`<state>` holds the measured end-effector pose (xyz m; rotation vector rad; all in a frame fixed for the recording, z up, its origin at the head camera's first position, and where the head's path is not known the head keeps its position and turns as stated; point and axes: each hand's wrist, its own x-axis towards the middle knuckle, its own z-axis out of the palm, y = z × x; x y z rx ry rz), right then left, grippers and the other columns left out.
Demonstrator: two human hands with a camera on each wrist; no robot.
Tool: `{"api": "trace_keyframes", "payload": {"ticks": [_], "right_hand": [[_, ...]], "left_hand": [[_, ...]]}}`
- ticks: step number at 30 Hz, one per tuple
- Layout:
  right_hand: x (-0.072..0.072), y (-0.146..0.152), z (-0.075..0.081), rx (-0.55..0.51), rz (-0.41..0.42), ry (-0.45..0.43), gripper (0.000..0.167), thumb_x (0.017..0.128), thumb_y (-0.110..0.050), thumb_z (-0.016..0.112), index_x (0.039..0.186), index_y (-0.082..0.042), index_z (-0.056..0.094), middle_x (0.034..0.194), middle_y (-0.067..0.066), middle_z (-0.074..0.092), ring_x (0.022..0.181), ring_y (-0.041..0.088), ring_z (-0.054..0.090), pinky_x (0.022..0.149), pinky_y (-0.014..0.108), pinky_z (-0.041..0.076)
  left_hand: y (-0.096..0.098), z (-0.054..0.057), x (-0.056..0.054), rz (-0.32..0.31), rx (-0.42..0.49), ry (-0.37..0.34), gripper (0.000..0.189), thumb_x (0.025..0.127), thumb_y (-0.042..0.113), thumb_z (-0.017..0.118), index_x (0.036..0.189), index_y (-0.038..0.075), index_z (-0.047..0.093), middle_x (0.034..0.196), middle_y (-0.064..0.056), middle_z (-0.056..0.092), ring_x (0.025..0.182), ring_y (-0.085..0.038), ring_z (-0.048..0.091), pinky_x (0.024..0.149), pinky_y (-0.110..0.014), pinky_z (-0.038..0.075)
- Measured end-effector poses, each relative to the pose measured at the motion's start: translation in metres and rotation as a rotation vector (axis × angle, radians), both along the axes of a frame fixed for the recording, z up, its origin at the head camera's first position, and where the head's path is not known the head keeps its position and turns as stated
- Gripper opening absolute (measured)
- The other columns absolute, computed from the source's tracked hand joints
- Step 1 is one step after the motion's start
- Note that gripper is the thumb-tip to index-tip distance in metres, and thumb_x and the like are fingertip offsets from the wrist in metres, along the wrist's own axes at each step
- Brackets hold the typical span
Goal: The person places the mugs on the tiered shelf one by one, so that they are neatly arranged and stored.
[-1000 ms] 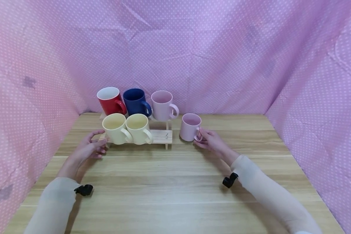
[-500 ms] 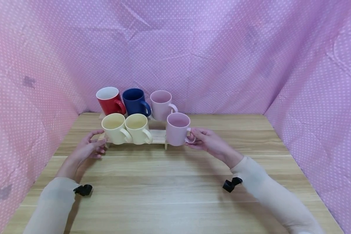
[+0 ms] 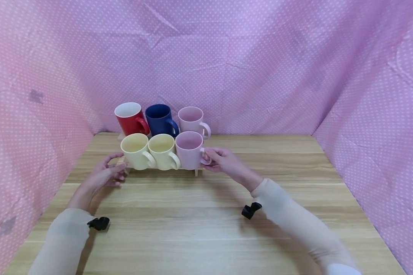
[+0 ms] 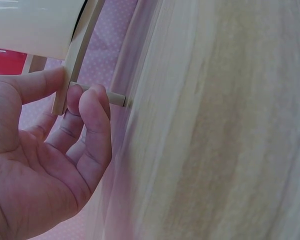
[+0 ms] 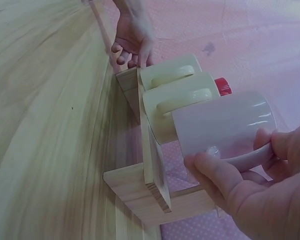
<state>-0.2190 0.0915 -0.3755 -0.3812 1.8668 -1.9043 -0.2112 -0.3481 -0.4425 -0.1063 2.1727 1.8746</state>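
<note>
My right hand grips the handle of a pink mug, upright at the right end of the lower step of a wooden two-step rack. Whether its base touches the board, I cannot tell. My left hand pinches the left end of that lower board, thumb on top and fingers beneath. Two pale yellow mugs, one on the left and one in the middle, stand on the same step. Behind, the upper step bears a red mug, a navy mug and another pink mug.
The rack stands toward the back left of a wooden table. Pink dotted cloth hangs behind and along both sides. Each sleeve carries a small black wrist piece. All the mug handles point right.
My right hand has lifted the pink mug from the table and carried it left to the lower step, beside the middle yellow mug. My left hand has kept its place.
</note>
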Motion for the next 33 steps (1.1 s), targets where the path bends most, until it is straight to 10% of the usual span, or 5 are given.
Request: {"api": "trace_keyframes", "payload": {"ticks": [33], "right_hand": [[-0.003,-0.009,-0.033,-0.008,-0.093,0.024,0.039,0.111,-0.023,0.046,0.094,0.012,0.044,0.109,0.013,0.055,0.122,0.039,0.06,0.106,0.061,0.043]], "left_hand": [[0.002,0.0,-0.002,-0.008,0.013,-0.007,0.044,0.102,0.023,0.065,0.135,0.039,0.041,0.087,-0.003,0.071,0.071,-0.015,0.067,0.058,-0.031,0.059]]}}
